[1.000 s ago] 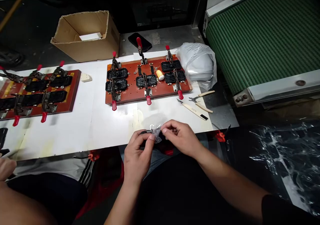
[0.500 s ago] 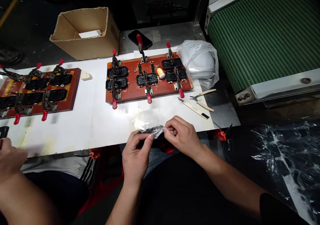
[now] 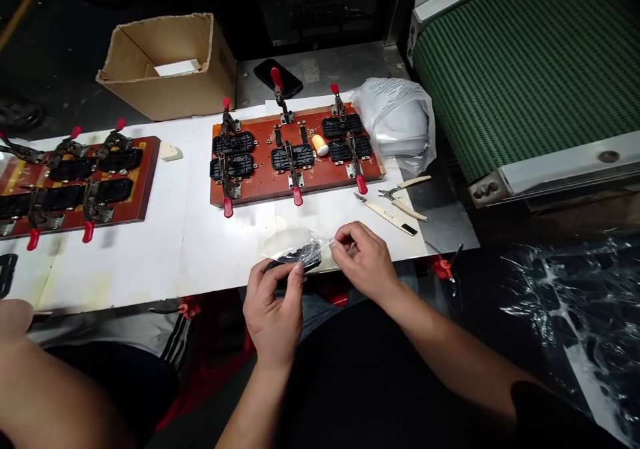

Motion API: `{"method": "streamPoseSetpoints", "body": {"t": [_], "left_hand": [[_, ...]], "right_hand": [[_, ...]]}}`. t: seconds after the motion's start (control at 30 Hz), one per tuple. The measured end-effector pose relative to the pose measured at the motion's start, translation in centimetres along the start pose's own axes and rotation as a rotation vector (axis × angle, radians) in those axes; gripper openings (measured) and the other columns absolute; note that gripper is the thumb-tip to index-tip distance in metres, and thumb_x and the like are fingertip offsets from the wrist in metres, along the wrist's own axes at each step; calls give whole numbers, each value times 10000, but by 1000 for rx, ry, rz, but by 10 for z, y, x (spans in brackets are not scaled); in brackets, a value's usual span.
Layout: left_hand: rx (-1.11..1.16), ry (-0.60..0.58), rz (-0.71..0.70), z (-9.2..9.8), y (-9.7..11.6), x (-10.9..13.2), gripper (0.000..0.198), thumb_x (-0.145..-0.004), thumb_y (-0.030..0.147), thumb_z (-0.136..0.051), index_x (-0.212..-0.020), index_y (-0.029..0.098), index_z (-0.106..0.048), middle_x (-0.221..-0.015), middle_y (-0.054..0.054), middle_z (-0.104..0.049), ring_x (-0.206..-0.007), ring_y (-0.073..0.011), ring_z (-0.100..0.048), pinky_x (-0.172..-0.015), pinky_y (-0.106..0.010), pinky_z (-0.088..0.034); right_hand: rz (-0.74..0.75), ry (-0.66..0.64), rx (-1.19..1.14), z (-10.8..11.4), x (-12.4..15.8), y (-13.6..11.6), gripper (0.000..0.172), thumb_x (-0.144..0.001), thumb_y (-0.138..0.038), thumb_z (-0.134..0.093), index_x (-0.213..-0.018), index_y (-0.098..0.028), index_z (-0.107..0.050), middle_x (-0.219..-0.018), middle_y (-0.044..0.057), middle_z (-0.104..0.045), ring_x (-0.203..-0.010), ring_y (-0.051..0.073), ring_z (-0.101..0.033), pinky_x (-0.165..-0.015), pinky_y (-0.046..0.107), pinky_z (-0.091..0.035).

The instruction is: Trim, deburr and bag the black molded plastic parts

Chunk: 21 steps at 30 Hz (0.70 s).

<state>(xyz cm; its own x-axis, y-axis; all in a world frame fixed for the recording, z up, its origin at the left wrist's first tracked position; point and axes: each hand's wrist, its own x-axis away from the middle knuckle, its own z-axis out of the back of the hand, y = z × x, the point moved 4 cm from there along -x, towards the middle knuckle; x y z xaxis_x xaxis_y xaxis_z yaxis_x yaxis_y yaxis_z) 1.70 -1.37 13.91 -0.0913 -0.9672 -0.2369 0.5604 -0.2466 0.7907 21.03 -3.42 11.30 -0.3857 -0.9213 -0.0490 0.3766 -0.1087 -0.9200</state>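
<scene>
My left hand [image 3: 274, 302] is closed on a black plastic part [image 3: 311, 257], thumb on the near side, just over the table's front edge. Clear plastic film [image 3: 316, 241] lies across the part's top and stretches toward my right. My right hand [image 3: 364, 257] pinches the end of that film between thumb and fingertips. Beyond both hands stands a red-brown fixture board [image 3: 265, 186] with red-handled toggle clamps over several black parts. A small yellow-and-white piece [image 3: 320, 145] lies on the board.
A knife [image 3: 387, 214] and cream-handled nippers [image 3: 405, 199] lie to the right, below a white plastic-wrapped bundle [image 3: 403, 122]. At the back are a cardboard box [image 3: 220, 69] and a phone [image 3: 278, 77]. A second fixture [image 3: 147, 182], a co-worker's arm [image 3: 45, 382] and a green conveyor [image 3: 530, 69] flank the space.
The crumpled film has spread out more over the black part, and my right hand has moved slightly up and right with its end. The co-worker's hand has drawn back from a black part.
</scene>
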Motion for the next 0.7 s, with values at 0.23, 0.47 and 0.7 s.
{"method": "streamPoseSetpoints", "body": {"t": [0.23, 0.47, 0.7], "left_hand": [[53, -82, 9, -9, 1, 1, 93, -954, 309, -731, -977, 227, -767, -1063, -38, -680, -1063, -203, -660, -979, -331, -519], [343, -87, 370, 1, -18, 22, 269, -960, 368, -725, -1213, 281, -703, -1190, -20, -670, -754, -108, -711, -813, -270, -593], [507, -248, 594, -10, -18, 35, 475, -891, 388, -814, -1326, 264, -673, -952, -11, -721, -758, -128, -738, -770, -214, -616]], "right_hand": [[-204, -147, -393, -13, -1, 5, 257, -917, -411, -710, -1070, -228, -616, -879, -13, -641, -751, 127, -611, -685, 240, -515], [86, 269, 152, 28, -19, 8, 62, -954, -283, -625, -970, -227, -648, -835, 5, -666, -668, 138, -577, -729, 289, -519], [266, 20, 15, 10, -4, -11, 144, -982, -186, -594, -1061, -194, -715, -916, 24, -685, -758, 120, -642, -695, 235, -531]]}}
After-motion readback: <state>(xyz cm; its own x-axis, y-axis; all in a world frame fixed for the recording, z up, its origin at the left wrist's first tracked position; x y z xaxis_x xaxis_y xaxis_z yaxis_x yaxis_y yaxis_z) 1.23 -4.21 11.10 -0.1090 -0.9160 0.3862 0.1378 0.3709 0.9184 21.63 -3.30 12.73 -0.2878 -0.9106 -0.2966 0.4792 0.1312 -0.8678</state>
